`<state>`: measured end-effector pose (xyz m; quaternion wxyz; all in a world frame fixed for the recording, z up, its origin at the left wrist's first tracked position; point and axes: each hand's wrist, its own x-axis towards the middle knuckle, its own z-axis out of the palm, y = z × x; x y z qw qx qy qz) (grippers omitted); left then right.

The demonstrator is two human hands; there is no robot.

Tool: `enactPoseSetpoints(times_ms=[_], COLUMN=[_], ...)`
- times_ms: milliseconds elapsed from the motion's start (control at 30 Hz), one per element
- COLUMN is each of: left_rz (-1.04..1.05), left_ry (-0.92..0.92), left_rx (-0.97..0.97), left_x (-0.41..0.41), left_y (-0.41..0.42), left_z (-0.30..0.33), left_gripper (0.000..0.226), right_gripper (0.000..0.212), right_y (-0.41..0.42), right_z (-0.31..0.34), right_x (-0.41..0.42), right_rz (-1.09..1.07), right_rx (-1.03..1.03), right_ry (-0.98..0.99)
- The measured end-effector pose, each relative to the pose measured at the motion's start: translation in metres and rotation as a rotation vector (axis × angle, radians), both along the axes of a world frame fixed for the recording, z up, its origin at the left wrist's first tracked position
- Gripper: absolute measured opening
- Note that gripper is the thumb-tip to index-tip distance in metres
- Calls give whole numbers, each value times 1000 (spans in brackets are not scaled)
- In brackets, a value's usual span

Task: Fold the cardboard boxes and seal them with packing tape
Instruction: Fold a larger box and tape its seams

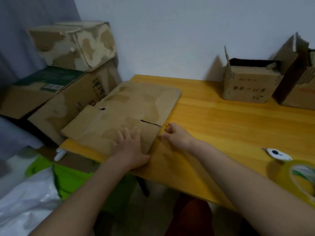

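A flat box [122, 113], long axis running away leftward, is pressed by the left hand [131, 149], fingers spread; the right hand [177, 135], loosely curled, is placed at its edge. Tape [296, 178] lies right.

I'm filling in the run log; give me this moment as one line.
stage: flattened brown cardboard box unfolded on yellow wooden table | left hand: flat on it | right hand: at its right edge, grip unclear | yellow tape roll: untouched

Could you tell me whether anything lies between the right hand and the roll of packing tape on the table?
Nothing visible does. The right hand is at the flattened cardboard box's right edge, and bare yellow table runs from it to the packing tape. The white cutter lies just beyond the roll, off that path.
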<state>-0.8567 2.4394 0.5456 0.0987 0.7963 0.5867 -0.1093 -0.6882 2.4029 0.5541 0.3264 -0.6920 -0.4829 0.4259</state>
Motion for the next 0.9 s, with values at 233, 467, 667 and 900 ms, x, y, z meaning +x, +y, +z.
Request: enactPoseSetpoints(times_ms=[233, 467, 667, 900], left_rz=[-51, -127, -185, -4], left_ry=[136, -208, -579, -529], left_rx=[69, 248, 15, -140], left_x=[17, 22, 46, 123], left_y=[-21, -36, -32, 15], left_z=[2, 37, 76, 35], left_gripper=[66, 16, 21, 79], right_gripper=[25, 37, 17, 21], right_y=[-9, -31, -50, -38], right_z=[-4, 12, 33, -5], right_x=[-30, -28, 10, 59], right_rz=[-239, -191, -229, -186], right_rx=[-121, 28, 80, -63], right_ry=[771, 1037, 1007, 664])
